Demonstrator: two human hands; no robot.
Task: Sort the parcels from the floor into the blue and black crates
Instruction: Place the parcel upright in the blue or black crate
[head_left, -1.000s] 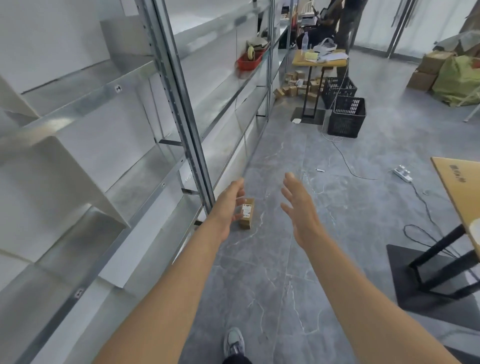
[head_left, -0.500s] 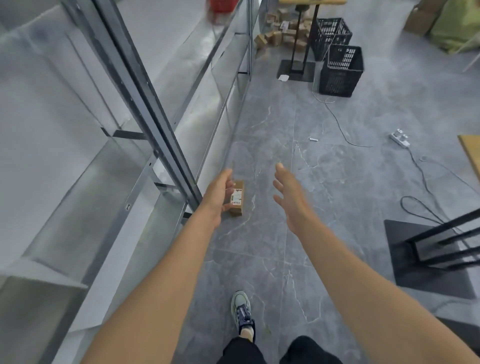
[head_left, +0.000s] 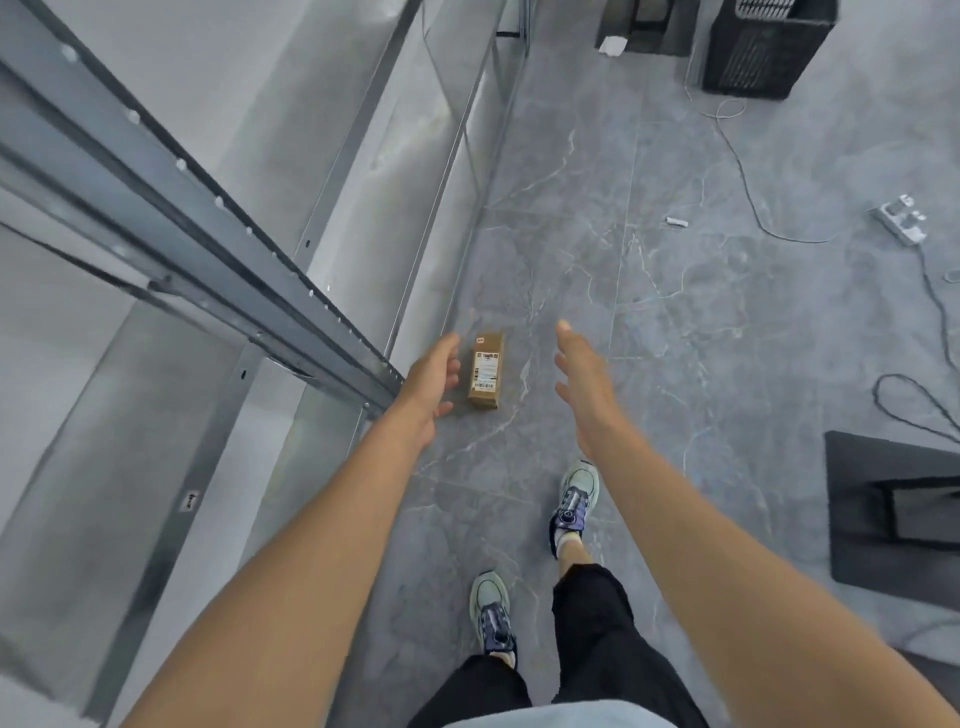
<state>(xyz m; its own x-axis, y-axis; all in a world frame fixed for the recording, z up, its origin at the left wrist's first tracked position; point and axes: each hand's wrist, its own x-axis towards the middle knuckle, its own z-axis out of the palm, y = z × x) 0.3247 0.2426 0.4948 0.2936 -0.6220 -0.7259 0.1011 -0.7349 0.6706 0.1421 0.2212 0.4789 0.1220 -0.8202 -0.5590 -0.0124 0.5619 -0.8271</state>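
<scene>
Parcel: small brown cardboard box, white shipping label with barcode facing up, lying flat on the grey marbled floor, just beside the base of the metal shelving upright. Left hand is on the shelving side of the parcel, fingers loosely spread and released, thumb near the parcel's near end; contact not clear, looks just apart. Right hand is on the parcel's other side, clearly apart from it, fingers extended and released, nothing held. Parcel sits between the two hands. Both forearms bare. Person's two shoes on the floor nearer the camera than the parcel, black trousers above them. Black crate well beyond the parcel, at the top edge of view, only partly in frame. White power strip and cables on the floor well to the right of the parcel. Dark flat stand base at the far right edge.
</scene>
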